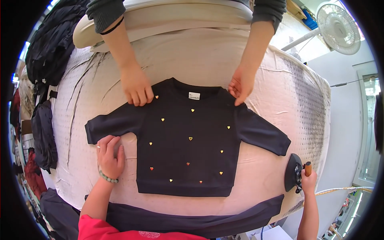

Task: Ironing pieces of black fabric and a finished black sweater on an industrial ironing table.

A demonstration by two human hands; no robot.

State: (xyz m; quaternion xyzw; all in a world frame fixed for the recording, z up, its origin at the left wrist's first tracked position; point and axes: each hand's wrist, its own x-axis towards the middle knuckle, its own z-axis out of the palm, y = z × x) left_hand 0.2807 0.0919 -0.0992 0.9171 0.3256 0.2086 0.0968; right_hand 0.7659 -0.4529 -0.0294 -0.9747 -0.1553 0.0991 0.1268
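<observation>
A dark navy child's sweatshirt (pixel 208 148), dotted with small gold and red hearts, lies flat with its sleeves spread and its neck at the far side. My left hand (pixel 110 158) rests on the padded board, thumb apart, its fingertips at the lower edge of the left-hand sleeve. Gripped by its wooden handle, a black iron (pixel 292 173) is in my right hand (pixel 309 182), to the right of the garment near the other cuff. The iron stands off the sweatshirt. From the far side, another person's hands (pixel 138 86) (pixel 242 85) touch both shoulders.
A pale, stained cloth covers the ironing table (pixel 208 52). Across its near edge lies a dark strip of fabric (pixel 180 218). Dark garments (pixel 52 44) hang at the left. A white fan (pixel 338 28) stands far right, and a cord (pixel 344 189) runs off to the right.
</observation>
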